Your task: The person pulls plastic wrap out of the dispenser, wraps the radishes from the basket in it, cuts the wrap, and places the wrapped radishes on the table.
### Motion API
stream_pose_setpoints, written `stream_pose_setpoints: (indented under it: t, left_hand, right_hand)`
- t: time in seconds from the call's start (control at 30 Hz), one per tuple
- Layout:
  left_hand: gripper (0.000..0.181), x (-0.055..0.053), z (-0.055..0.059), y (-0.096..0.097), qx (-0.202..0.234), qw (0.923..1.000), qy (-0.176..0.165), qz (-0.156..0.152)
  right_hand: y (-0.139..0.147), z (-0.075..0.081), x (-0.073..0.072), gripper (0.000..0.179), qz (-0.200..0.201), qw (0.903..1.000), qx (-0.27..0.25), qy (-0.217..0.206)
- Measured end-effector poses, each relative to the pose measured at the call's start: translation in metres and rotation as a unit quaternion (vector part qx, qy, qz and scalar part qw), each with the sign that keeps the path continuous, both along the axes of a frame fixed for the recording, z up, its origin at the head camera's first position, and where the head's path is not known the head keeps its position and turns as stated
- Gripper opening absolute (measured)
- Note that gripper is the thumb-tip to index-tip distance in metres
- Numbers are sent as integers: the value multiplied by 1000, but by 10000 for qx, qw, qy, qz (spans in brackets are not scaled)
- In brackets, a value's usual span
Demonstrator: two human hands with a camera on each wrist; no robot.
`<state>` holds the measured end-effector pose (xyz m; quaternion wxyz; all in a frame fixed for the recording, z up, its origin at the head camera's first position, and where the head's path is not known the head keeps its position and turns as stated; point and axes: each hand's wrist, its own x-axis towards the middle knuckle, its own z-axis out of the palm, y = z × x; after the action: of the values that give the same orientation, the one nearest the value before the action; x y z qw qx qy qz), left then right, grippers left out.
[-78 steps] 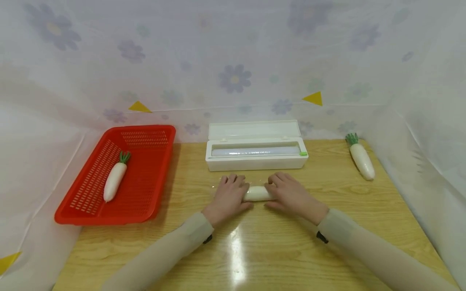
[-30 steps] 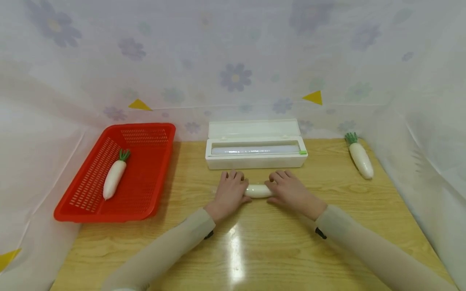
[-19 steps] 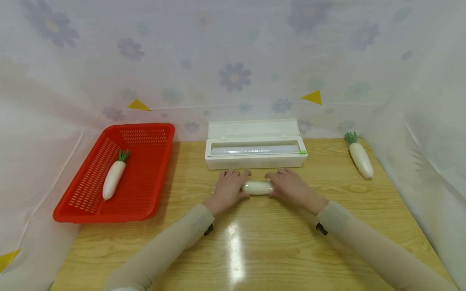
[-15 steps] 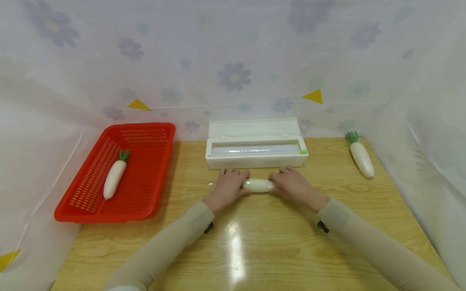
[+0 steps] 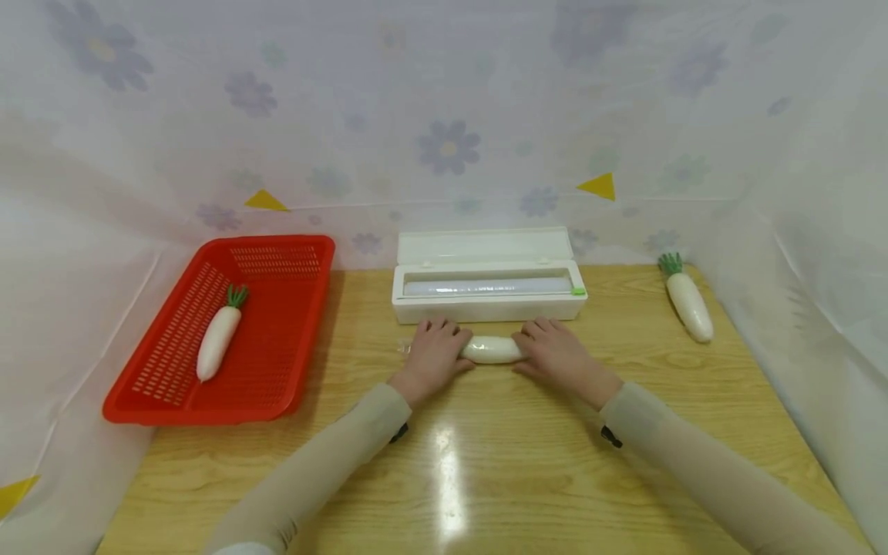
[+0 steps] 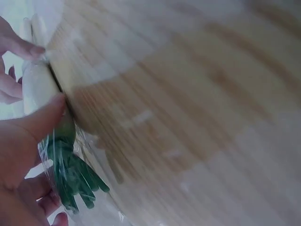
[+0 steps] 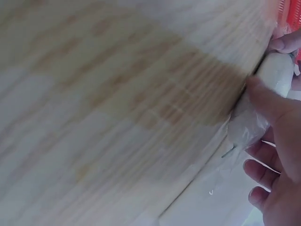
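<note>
A white radish [image 5: 491, 350] wrapped in clear cling film [image 6: 96, 155] lies crosswise on the wooden table, just in front of the white box. My left hand [image 5: 435, 356] holds its leafy end, thumb on the near side and fingers over the far side. In the left wrist view the green leaves [image 6: 75, 176] show through the film below that thumb. At the tapered end my right hand [image 5: 559, 358] grips the radish the same way. Loose film trails past the tip in the right wrist view. Only the radish's middle shows between the hands from above.
An open white cling film box [image 5: 489, 311] with a film roll [image 5: 486, 287] inside stands behind the hands. To the left, a red basket [image 5: 277, 412] holds another radish [image 5: 219, 339]. A shiny radish [image 5: 689, 307] lies at the table's back right, near the curtain.
Both hands have moved the radish away from the body, a little closer to the box, while keeping hold of its ends. The box, basket and other radishes have stayed put.
</note>
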<state>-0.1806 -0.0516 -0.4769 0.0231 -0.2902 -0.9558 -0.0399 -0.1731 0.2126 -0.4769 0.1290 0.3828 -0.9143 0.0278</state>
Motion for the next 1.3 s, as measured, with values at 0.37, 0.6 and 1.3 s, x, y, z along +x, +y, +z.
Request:
stream_pose_setpoints:
  t: [0.37, 0.6, 1.3]
  left_hand:
    - [54, 2, 3, -5, 338, 9978, -556, -125]
    - [45, 25, 10, -16, 176, 9944, -842, -613]
    - [41, 28, 9, -27, 829, 9907, -814, -704]
  right_hand:
    - [9, 2, 1, 49, 99, 9998, -50, -184]
    - [19, -1, 17, 38, 495, 9902, -664, -1125]
    - [27, -8, 13, 28, 661, 9789, -1283, -1448]
